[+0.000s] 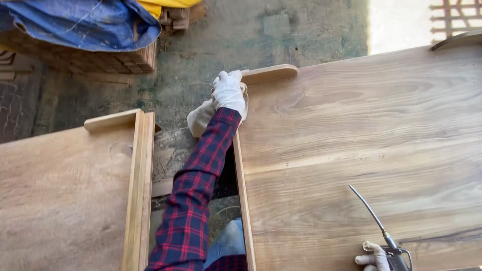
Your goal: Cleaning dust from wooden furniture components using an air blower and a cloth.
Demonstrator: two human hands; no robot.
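Your left hand (229, 93), gloved, presses a pale cloth (202, 118) closed under its grip at the far left corner of the wood panel (361, 150), whose long edge runs back toward you, while your right hand (372, 260) clasps the air blow gun (386, 241) at the near edge.

Two wooden panels (371, 150), two gloved hands (229, 93), one air-blow gun (386, 236), one cloth (200, 118).

Blue tarp (85, 22) over stacked wood (100, 60) (top left), second panel (60, 195)
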